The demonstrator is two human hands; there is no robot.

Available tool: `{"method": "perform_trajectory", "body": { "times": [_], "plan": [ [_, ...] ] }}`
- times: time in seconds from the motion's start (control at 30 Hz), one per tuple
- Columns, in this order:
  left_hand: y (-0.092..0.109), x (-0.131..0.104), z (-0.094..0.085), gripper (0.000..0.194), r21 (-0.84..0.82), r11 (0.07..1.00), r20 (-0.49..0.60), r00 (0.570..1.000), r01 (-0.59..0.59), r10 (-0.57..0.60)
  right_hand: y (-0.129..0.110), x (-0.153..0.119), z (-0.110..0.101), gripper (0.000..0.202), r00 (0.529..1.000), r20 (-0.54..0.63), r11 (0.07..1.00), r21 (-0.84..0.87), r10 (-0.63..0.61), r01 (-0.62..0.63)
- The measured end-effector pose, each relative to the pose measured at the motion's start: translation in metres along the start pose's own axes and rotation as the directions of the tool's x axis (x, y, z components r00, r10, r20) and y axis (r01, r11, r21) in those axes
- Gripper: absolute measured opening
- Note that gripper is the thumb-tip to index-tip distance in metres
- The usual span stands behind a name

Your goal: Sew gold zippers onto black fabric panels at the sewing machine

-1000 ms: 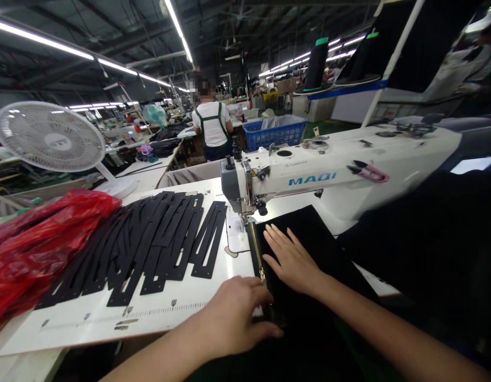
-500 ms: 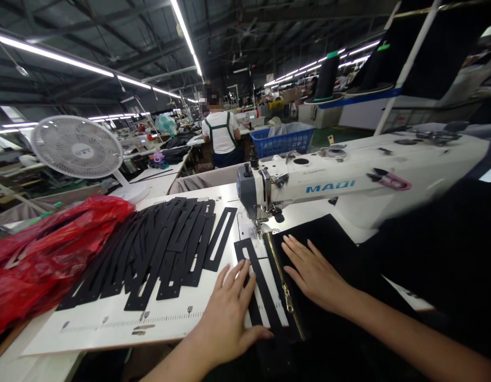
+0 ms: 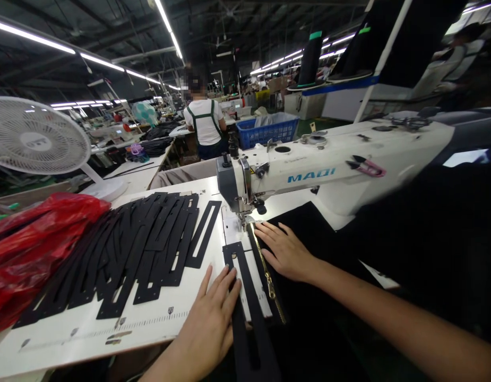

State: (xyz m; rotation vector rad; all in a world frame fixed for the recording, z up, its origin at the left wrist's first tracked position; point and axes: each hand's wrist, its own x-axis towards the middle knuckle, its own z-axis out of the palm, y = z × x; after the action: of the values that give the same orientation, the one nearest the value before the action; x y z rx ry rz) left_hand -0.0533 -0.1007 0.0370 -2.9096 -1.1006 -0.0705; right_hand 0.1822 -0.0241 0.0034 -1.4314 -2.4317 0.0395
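Observation:
My left hand (image 3: 211,318) lies flat with fingers apart, its fingertips at the left edge of a long black slotted strip (image 3: 251,297). That strip reaches past the table's front edge. My right hand (image 3: 287,252) rests flat on black fabric (image 3: 309,228), fingers extended beside a gold-toothed zipper (image 3: 265,265) with a metal pull. The zipper's far end runs up to the presser foot of a white sewing machine (image 3: 293,170). Several more black slotted strips (image 3: 149,249) are piled left of my hands, with one strip (image 3: 205,233) slightly apart.
A red plastic bag (image 3: 42,249) lies left of the pile. Behind it stands a white fan (image 3: 36,140). Pink-handled thread snips (image 3: 368,167) sit on the machine arm. Farther back are a blue basket (image 3: 267,131) and a person (image 3: 205,122) in a white top, facing away.
The view has shifted, so the table and machine sit farther left. My right hand has slid forward along the zipper. My left hand has drawn back a little along the strip.

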Motion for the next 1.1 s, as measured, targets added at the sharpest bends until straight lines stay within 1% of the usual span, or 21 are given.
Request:
{"method": "perform_trajectory", "body": {
  "times": [0.1, 0.23, 0.3, 0.37, 0.43, 0.47, 0.53, 0.6, 0.63, 0.7, 0.8, 0.9, 1.0, 1.07, 1.1],
  "plan": [
    [-0.005, 0.014, 0.007, 0.056, -0.017, 0.999, -0.085, 0.995, 0.046, -0.047, 0.001, 0.0, 0.002, 0.046, 1.0, 0.004, 1.0, 0.001, 0.007, -0.007],
    [-0.025, 0.035, 0.018, 0.041, -0.044, 0.995, -0.196, 0.976, 0.086, -0.093, -0.004, -0.009, 0.007, 0.047, 1.0, -0.006, 1.0, 0.009, 0.012, -0.012],
    [-0.037, 0.039, 0.019, 0.035, -0.118, 0.989, -0.284, 0.951, 0.093, -0.124, -0.009, -0.016, 0.008, 0.048, 1.0, -0.006, 1.0, 0.001, -0.006, 0.006],
    [-0.043, 0.041, 0.016, 0.032, -0.221, 0.97, -0.384, 0.906, 0.098, -0.179, -0.013, -0.022, 0.008, 0.048, 0.999, 0.001, 0.999, -0.01, -0.036, 0.036],
    [-0.041, 0.043, 0.013, 0.033, -0.286, 0.955, -0.454, 0.868, 0.073, -0.202, -0.016, -0.025, 0.008, 0.048, 0.999, -0.001, 0.999, -0.012, -0.05, 0.05],
    [-0.038, 0.045, 0.012, 0.033, -0.29, 0.956, -0.47, 0.864, 0.044, -0.183, -0.016, -0.026, 0.008, 0.048, 0.998, -0.006, 0.998, -0.009, -0.056, 0.056],
    [-0.028, 0.054, 0.015, 0.032, -0.236, 0.971, -0.455, 0.887, -0.031, -0.083, -0.014, -0.027, 0.011, 0.048, 0.996, -0.031, 0.996, -0.003, -0.084, 0.084],
    [-0.019, 0.063, 0.021, 0.029, -0.144, 0.986, -0.389, 0.921, -0.078, 0.016, -0.009, -0.026, 0.016, 0.049, 0.992, -0.064, 0.994, -0.012, -0.113, 0.112],
    [-0.017, 0.068, 0.024, 0.028, -0.104, 0.991, -0.344, 0.938, -0.082, 0.042, -0.007, -0.026, 0.019, 0.049, 0.988, -0.077, 0.991, -0.019, -0.131, 0.129],
    [-0.016, 0.074, 0.028, 0.028, -0.063, 0.996, -0.264, 0.964, -0.064, 0.045, -0.003, -0.026, 0.024, 0.049, 0.983, -0.096, 0.988, -0.028, -0.155, 0.153],
    [-0.023, 0.076, 0.029, 0.033, -0.067, 0.997, -0.209, 0.978, -0.027, 0.013, -0.002, -0.027, 0.023, 0.053, 0.982, -0.078, 0.985, -0.014, -0.172, 0.172],
    [-0.034, 0.071, 0.028, 0.036, -0.086, 0.996, -0.231, 0.973, -0.004, -0.016, -0.009, -0.026, 0.014, 0.052, 0.993, -0.035, 0.994, 0.013, -0.108, 0.109],
    [-0.041, 0.066, 0.028, 0.038, -0.148, 0.989, -0.333, 0.939, 0.032, -0.081, -0.015, -0.024, 0.006, 0.048, 0.999, -0.024, 0.998, 0.026, -0.049, 0.049],
    [-0.039, 0.065, 0.029, 0.038, -0.156, 0.988, -0.381, 0.922, 0.006, -0.066, -0.017, -0.024, 0.003, 0.048, 0.999, -0.022, 0.998, 0.037, -0.047, 0.048],
    [-0.037, 0.065, 0.029, 0.037, -0.138, 0.99, -0.382, 0.924, -0.022, -0.033, -0.017, -0.024, 0.003, 0.049, 0.998, -0.024, 0.998, 0.046, -0.052, 0.053]
  ]
}}
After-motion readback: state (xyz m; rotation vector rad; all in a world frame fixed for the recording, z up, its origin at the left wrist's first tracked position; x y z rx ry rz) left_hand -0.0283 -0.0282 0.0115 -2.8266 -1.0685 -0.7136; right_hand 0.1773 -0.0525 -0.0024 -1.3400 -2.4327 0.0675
